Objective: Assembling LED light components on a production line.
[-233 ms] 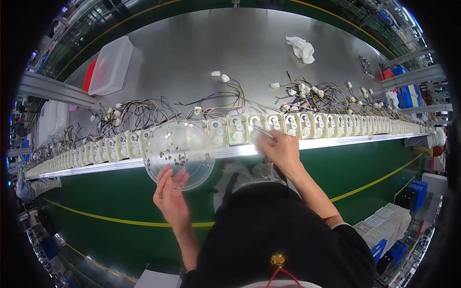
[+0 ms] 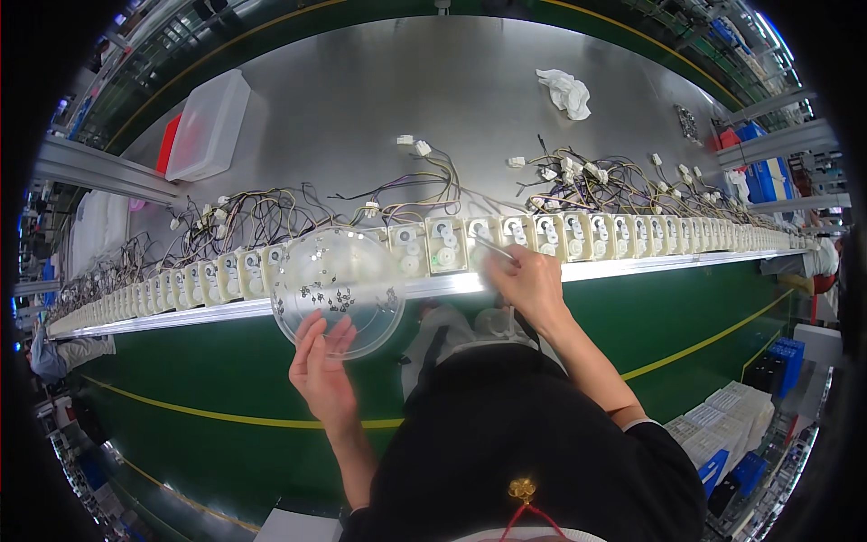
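Observation:
My left hand (image 2: 325,366) supports a round, clear plastic dish (image 2: 375,330) from below and at its near rim, fingers curled under it. Several small dark metal parts (image 2: 339,300) lie scattered in the dish. My right hand (image 2: 531,280) is closed on a thin metal tool that looks like tweezers (image 2: 492,247), its tip at one of the cream plastic housings (image 2: 479,237) in the row. White round gears show inside the neighbouring open housing (image 2: 446,246). The fingers of my right hand are partly blurred, and the tool's tip is hard to make out.
The row of housings runs along a metal rail (image 2: 632,268) at the bench's near edge. Wires with white connectors (image 2: 578,172) lie behind it. A translucent bin (image 2: 212,126) stands far left on the grey bench (image 2: 379,81); a crumpled white cloth (image 2: 566,93) lies far right.

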Motion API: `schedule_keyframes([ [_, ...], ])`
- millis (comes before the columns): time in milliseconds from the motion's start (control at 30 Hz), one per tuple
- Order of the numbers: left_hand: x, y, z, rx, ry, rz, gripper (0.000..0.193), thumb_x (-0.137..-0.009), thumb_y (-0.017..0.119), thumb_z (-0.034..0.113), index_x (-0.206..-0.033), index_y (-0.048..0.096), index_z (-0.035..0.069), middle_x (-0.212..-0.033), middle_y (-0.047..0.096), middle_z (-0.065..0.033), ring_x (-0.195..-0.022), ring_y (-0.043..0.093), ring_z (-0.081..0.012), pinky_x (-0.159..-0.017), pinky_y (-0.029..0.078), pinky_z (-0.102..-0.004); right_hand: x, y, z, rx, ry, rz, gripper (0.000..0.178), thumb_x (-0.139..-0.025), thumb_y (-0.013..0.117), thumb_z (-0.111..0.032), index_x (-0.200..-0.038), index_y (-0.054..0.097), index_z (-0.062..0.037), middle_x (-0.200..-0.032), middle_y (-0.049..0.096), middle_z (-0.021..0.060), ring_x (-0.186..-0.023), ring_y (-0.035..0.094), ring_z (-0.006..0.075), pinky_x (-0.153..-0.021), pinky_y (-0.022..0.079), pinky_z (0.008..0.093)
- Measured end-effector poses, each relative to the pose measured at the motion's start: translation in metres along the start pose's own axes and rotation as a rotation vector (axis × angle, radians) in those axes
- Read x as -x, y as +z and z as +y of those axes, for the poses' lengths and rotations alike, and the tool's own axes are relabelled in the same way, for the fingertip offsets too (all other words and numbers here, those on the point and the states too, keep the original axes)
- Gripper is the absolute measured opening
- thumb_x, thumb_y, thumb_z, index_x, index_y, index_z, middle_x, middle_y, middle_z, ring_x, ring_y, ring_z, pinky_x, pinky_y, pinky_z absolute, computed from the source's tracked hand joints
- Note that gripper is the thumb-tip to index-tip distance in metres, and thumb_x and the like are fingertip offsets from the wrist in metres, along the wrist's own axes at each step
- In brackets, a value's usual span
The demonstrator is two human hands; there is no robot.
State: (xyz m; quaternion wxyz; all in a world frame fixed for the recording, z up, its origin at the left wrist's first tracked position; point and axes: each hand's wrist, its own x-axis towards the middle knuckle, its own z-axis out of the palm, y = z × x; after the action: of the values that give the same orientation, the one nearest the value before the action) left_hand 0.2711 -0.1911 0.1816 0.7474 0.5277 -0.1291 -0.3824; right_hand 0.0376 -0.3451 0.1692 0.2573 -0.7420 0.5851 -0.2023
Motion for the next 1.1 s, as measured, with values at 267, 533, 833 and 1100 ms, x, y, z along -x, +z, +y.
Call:
schedule_keyframes([
  [267, -0.001, 0.000, 0.000, 0.005, -0.006, -0.014, 0.021, -0.090, 0.048, 0.003, -0.102, 0.058, -0.010, -0.121, 0.050, -0.0160, -0.094, 0.062, -0.0350, -0.081, 0.053, -0.0427, 0.000, 0.000, 0.001, -0.014, -0.007, -0.009, 0.033, -0.078, 0.066, -0.030, -0.075, 0.064, 0.0025, -0.050, 0.055, 0.0114, -0.043, 0.057, 0.0227, -0.046, 0.045, 0.0311],
  [533, 0.000, 0.000, -0.001, 0.008, 0.002, -0.015, 0.020, -0.089, 0.049, 0.003, -0.102, 0.059, -0.009, -0.121, 0.050, -0.0159, -0.093, 0.062, -0.0354, -0.080, 0.053, -0.0424, 0.001, -0.006, 0.004, -0.097, 0.066, -0.016, 0.028, -0.077, 0.067, -0.026, -0.084, 0.067, 0.0011, -0.049, 0.052, 0.0060, -0.044, 0.050, 0.0124, -0.045, 0.040, 0.0288],
  [833, -0.002, 0.004, -0.001, 0.008, 0.005, -0.026, 0.020, -0.090, 0.048, 0.003, -0.102, 0.059, -0.009, -0.120, 0.050, -0.0158, -0.093, 0.062, -0.0353, -0.080, 0.053, -0.0426, -0.008, -0.014, 0.015, -0.147, 0.144, 0.057, 0.018, -0.077, 0.068, -0.019, -0.086, 0.068, -0.0036, -0.051, 0.048, 0.0035, -0.047, 0.045, 0.0131, -0.045, 0.037, 0.0280],
  [1100, 0.000, 0.004, 0.008, 0.011, 0.018, 0.005, 0.021, -0.089, 0.047, 0.002, -0.102, 0.058, -0.010, -0.120, 0.050, -0.0162, -0.093, 0.062, -0.0356, -0.081, 0.053, -0.0426, -0.009, -0.009, 0.008, -0.184, 0.125, 0.013, 0.017, -0.079, 0.067, -0.014, -0.090, 0.068, -0.0011, -0.049, 0.038, -0.0050, -0.047, 0.032, 0.0027, -0.043, 0.027, 0.0222],
])
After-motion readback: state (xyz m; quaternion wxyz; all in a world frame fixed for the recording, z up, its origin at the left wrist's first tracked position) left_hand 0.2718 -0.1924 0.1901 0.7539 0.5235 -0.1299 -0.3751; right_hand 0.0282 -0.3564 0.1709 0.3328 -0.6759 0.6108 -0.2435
